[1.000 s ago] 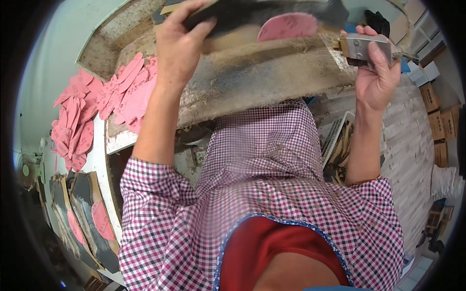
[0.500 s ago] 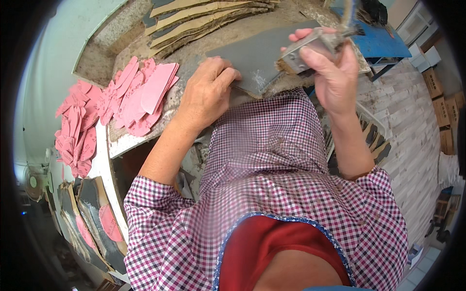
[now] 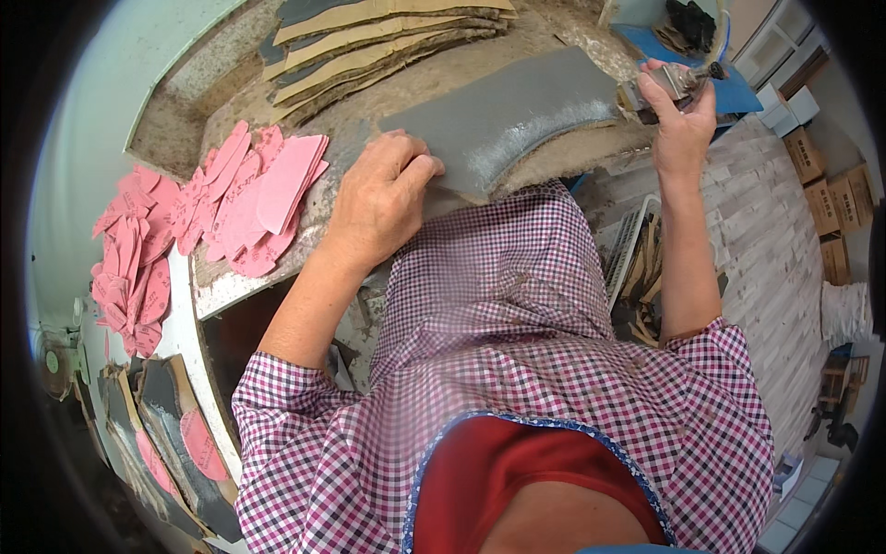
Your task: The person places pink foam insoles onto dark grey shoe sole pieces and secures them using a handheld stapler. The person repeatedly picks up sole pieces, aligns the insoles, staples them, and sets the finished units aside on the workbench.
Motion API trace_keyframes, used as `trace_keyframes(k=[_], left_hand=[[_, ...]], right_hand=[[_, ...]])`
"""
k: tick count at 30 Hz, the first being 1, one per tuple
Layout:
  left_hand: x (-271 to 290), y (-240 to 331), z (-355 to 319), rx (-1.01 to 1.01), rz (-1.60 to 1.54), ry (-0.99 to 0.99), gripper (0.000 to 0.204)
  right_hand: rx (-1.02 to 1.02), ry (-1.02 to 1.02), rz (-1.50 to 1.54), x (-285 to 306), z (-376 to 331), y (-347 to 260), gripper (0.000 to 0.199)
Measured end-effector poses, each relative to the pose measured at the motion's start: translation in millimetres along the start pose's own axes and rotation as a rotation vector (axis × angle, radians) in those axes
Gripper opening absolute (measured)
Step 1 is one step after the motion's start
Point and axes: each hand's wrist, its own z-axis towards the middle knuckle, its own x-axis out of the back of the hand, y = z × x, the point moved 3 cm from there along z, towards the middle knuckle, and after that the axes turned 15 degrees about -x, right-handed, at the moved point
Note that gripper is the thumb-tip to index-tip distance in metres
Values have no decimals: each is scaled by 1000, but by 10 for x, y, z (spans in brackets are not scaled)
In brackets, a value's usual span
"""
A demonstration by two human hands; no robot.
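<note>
A dark grey, curved-edged sheet piece [image 3: 517, 106] lies on the worn worktop in front of me. A whitish, wet-looking smear runs along its near curved edge. My left hand [image 3: 383, 189], fingers curled, grips and presses its left end. Past the piece's right end, my right hand [image 3: 681, 111] is wrapped round a metal-bodied brush [image 3: 666, 88] with a hose at its back. Its brush end is next to the right end of the smeared edge; whether it touches cannot be made out.
Layered grey-and-tan pieces [image 3: 388, 46] are stacked at the back. Pink cut shapes [image 3: 268, 194] pile up on the left, above more grey pieces [image 3: 175, 434]. A blue stand [image 3: 734, 92] is at far right. Below the worktop sits a white crate [image 3: 628, 249] of pieces; cardboard boxes [image 3: 844, 198] stand beyond.
My right hand has carried the brush rightward along the grey piece's near edge, and the whitish smear now shows along that edge. The left hand keeps its hold on the piece.
</note>
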Motion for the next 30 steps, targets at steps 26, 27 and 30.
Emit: trace_keyframes(k=[26,27,30], left_hand=[[517,-393,-405,298,-5,203,30],[714,-414,-468,407,-76,319,28],[1460,-394,-1139,564,-81,600,30]], right_hand=[[-421,-31,731,-259,-73,17,52],[-420,-5,768,-154,-136,7,54],[-483,20,787,-36,-169,131,50]])
